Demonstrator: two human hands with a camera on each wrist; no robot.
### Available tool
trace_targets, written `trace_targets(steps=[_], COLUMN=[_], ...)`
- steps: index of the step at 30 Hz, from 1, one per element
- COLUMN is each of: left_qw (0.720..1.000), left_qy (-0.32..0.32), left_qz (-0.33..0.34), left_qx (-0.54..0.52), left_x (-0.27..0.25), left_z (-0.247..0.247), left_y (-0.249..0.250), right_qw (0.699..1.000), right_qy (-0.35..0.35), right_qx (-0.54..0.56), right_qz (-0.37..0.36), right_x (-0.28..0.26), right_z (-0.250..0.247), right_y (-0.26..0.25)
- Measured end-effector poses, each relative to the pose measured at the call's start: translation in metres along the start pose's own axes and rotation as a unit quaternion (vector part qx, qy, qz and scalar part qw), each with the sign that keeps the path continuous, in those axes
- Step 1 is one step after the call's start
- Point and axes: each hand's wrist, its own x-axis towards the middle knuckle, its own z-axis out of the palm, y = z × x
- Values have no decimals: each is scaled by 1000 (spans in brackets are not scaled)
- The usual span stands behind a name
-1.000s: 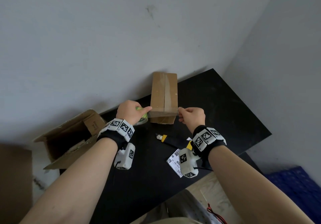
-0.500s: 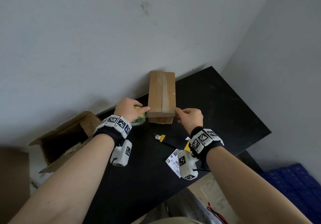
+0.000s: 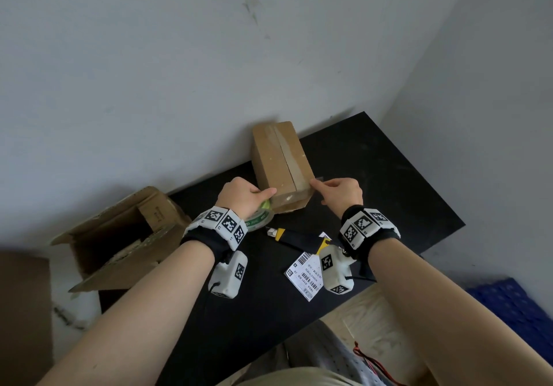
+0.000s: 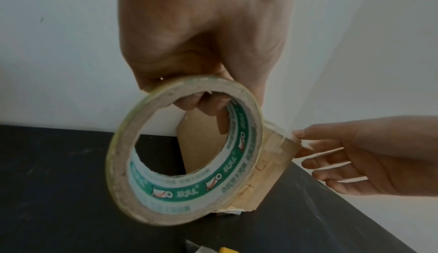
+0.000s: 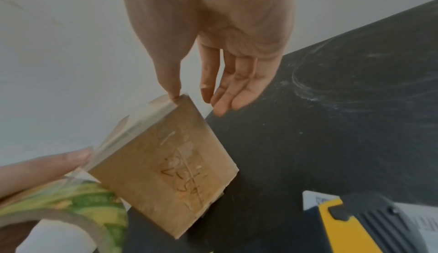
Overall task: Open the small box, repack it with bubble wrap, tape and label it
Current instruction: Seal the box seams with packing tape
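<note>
left hand (image 3: pixel 244 196) gripping tape roll (image 4: pixel 187 154) | right hand (image 3: pixel 338 195) pinching tape end at small box (image 3: pixel 281 167) corner | risk: slack strip wrinkling or sticking crooked

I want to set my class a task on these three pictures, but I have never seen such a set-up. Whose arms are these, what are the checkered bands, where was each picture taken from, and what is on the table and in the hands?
No machine here: a person works with bare hands. The checkered bands are wrist straps carrying small cameras. One picture comes from a camera on the head, looking down; the other two look along each hand from the wrists.

On the black table stands a small cardboard box, closed. The left hand grips a roll of clear tape, fingers through its core. The right hand pinches the free end of the tape at the box's top corner, so a strip stretches across the near end of the box.

Nearer the person lie a yellow-and-black utility knife and a printed barcode label. To the left is a larger open carton.
</note>
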Motion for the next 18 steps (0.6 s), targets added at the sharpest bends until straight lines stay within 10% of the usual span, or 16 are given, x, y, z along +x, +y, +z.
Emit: trace_targets(steps=[4,7,11,18], left_qw=[1000,1000,999,991], left_qy=[-7,-6,-16,-77], left_qz=[-19,-20,-29,-51], left_qx=[9,18,12,-97], left_x=[-2,-4,-6,-8], left_z=[1,-3,-5,-20], left_y=[-2,-6,-6,-19], right_qw=[999,985,870,777], right_qy=[-7,47,-15,-93], right_qx=[-46,-119,-262,-385], right_qz=[17,-118,-417,-489], right_x=[2,-10,-34,-33], right_z=[-4,0,26,49], right_y=[-3,-9,-18,-1])
